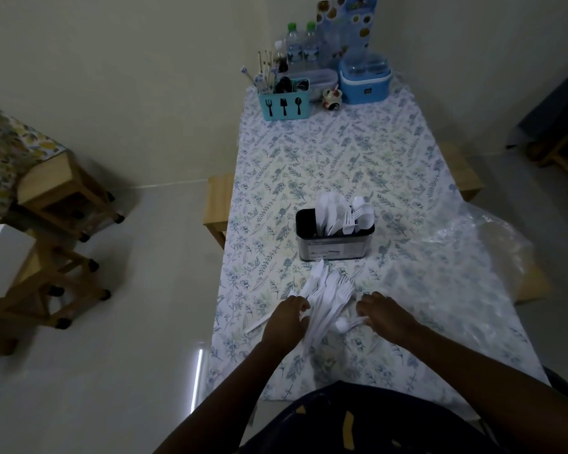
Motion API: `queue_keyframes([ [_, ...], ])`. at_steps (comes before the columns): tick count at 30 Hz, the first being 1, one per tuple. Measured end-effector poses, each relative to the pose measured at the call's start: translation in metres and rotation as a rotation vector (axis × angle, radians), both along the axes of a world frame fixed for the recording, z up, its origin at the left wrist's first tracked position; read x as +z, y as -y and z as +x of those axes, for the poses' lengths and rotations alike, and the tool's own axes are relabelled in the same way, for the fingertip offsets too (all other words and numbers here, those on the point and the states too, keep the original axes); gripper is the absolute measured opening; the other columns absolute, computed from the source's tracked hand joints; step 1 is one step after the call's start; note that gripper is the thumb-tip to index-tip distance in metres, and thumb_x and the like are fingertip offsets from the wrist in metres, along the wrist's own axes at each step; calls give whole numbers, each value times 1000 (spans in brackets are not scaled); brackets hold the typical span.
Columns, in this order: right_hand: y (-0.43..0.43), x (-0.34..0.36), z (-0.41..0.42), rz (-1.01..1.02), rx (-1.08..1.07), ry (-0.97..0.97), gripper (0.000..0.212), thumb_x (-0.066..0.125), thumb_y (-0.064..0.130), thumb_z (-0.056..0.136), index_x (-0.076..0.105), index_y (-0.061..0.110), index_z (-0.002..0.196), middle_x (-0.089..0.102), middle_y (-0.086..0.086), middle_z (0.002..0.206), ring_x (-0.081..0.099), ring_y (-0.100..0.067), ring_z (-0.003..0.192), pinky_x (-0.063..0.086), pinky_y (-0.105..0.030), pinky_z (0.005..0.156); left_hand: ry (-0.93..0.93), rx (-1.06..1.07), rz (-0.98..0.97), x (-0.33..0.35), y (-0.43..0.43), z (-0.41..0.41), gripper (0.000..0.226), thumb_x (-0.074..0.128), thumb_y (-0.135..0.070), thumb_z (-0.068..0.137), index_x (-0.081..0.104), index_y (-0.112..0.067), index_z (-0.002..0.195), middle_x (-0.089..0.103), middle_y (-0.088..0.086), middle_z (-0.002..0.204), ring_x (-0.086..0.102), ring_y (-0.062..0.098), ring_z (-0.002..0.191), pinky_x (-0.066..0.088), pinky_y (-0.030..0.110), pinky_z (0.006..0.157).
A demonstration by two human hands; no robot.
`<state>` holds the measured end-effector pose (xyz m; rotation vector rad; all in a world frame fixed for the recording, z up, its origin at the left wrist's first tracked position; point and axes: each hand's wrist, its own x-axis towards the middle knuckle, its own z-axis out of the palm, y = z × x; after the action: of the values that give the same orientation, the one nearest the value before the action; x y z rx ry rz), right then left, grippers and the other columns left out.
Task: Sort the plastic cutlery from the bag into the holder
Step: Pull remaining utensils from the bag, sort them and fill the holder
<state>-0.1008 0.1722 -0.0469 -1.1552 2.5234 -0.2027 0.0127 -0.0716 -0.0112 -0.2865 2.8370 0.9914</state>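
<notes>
A pile of white plastic cutlery [325,296], forks, knives and spoons, lies on the flowered tablecloth near the table's front. My left hand [284,322] rests on the pile's left side with fingers curled around several pieces. My right hand [382,314] sits just right of the pile, fingertips on a white spoon [345,324]. Behind the pile stands a dark metal holder [335,244] with white knives in its left part and forks and spoons in its right. The clear plastic bag [479,244] lies crumpled at the table's right edge.
A blue cutlery caddy [284,104], water bottles [304,47], a blue cooler box [364,80] and a small cup stand at the table's far end. Wooden stools [66,191] stand on the floor to the left. A loose white piece [258,322] lies by the table's left edge.
</notes>
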Motion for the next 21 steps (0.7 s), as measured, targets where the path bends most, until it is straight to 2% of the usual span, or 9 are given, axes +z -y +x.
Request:
queue_keyframes([
  [2,-1,3,-1,0,4,2,12,66,22,84,59,16,93,57,-3,107,52,-24,104,43,-37,76,3,14,12,0,-5,-1,21,62,-14,87,62,-13,108,61,1,104,58,15,92,39,19,76],
  [5,-1,8,-1,59,38,-2,13,60,22,89,57,12,98,54,-4,112,48,-22,108,39,-35,79,7,28,20,0,-12,0,18,63,-13,86,62,-13,105,62,1,102,59,15,88,44,22,76],
  [10,-13,5,-1,11,50,88,11,56,13,90,52,10,100,56,-5,107,48,-21,99,30,-30,70,38,101,29,-1,-21,-6,15,59,-11,87,64,-12,101,65,3,100,62,19,90,50,30,80],
  [16,-28,3,-2,19,70,145,4,58,14,90,59,10,90,56,-6,102,49,-20,97,28,-28,71,57,139,-17,8,-35,-29,29,46,-9,94,69,-10,112,69,10,110,63,23,102,44,25,86],
  [19,-31,12,-2,-50,13,210,10,58,13,91,56,14,81,54,-4,90,49,-18,82,29,-27,69,81,136,-13,9,-39,-38,34,43,-8,96,67,-10,120,68,11,114,63,24,105,44,26,87],
  [21,-31,21,-2,-112,-123,278,24,54,16,95,43,24,75,48,5,80,43,-7,70,31,-23,61,130,113,-6,8,-41,-41,31,43,-10,96,69,-10,114,70,10,108,64,23,99,44,23,80],
])
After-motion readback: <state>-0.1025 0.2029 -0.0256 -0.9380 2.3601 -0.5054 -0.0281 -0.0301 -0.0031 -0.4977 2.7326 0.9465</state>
